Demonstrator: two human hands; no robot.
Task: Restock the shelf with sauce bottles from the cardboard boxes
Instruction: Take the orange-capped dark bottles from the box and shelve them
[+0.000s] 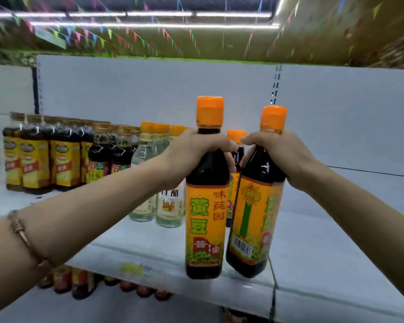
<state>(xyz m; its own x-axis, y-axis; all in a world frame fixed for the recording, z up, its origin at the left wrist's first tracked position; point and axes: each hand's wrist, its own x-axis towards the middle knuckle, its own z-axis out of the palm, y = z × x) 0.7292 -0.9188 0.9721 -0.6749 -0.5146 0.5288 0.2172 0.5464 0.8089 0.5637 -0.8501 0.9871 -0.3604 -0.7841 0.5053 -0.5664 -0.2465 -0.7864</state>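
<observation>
Head view | left hand (pixel 197 151) grasping upright orange-capped dark soy bottle (pixel 205 206) | right hand (pixel 273 155) grasping tilted twin bottle (pixel 254 206) | white shelf (pixel 313 241) far, below both

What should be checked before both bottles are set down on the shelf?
1. Left hand grip on the left bottle: ok, fingers wrapped round its neck.
2. Right hand grip on the right bottle: ok, held at the neck.
3. Bottles upright: left ok; right not ok, tilted with its base swung left.
4. Caps on: ok, both orange caps in place.
5. Free space on the shelf: ok, bare surface to the right of the clear bottles.
6. Bases resting on the shelf: cannot tell, they sit at its front edge.
</observation>
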